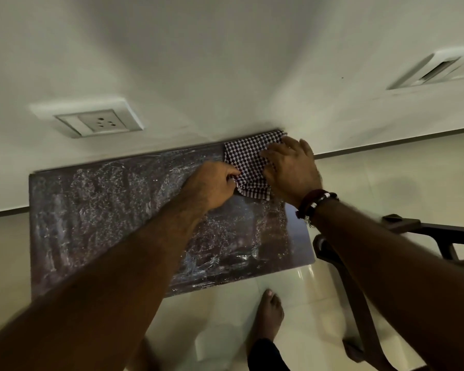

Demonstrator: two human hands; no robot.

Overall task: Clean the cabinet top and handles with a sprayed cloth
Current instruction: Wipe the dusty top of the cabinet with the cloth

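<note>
Fingers (pixel 235 174) of the left hand (pixel 212 184) are curled and pinched on the near-left edge of the checkered cloth (pixel 248 159), while the right hand (pixel 289 170) lies flat on the cloth with its fingers spread and pressing down. The cloth sits at the far right corner of the cabinet top (pixel 105 204), bunched up against the wall (pixel 198 62) where top and wall meet.

The step in hand looks like wiping the top itself: the dark surface carries pale streaks and speckles across most of its width, so much of it probably remains to be covered, and the handles are not in view and likely come later. The next move, I judge, calls for steady downward pressure and a long drag of the cloth leftward along the back edge, then in rows toward the near edge, with the pinched corner kept from folding under.

Room is tight at the back, where the wall stops any further push, and a wall socket (pixel 99 121) sits just above the top's left half, near a damp cloth's path. The right edge drops off just beside the right wrist, with a dark chair frame (pixel 359 303) close by on the floor (pixel 386 183). Leftward the top lies open. A bare foot (pixel 269 314) stands near the front edge.
</note>
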